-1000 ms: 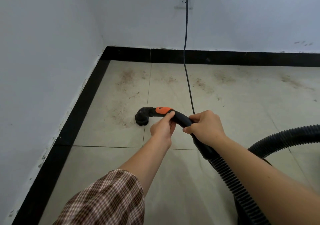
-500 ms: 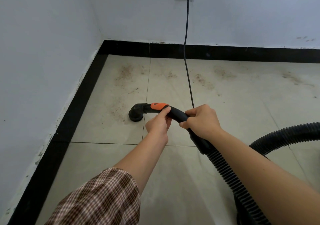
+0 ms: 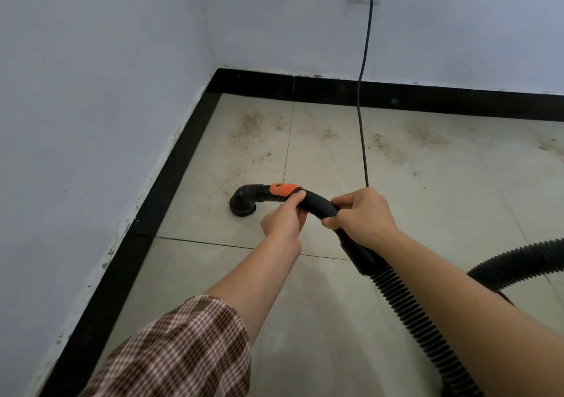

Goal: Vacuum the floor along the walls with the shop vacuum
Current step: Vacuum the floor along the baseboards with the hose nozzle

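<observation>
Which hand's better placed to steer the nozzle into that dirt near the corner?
Likely left: the left hand grips the wand behind the orange collar, nearest the nozzle; the right hand holds farther back by the hose.

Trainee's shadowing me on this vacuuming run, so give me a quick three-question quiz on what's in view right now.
1. True or false: dirt patches lie on the tiles between the round nozzle and the far baseboard.
2. The right hand grips: A the smooth black handle; B the corrugated hose; C the orange collar.
3. Fill in: the power cord hangs from a ___ on the far wall.
Key: 1 true; 2 A; 3 socket.
</observation>
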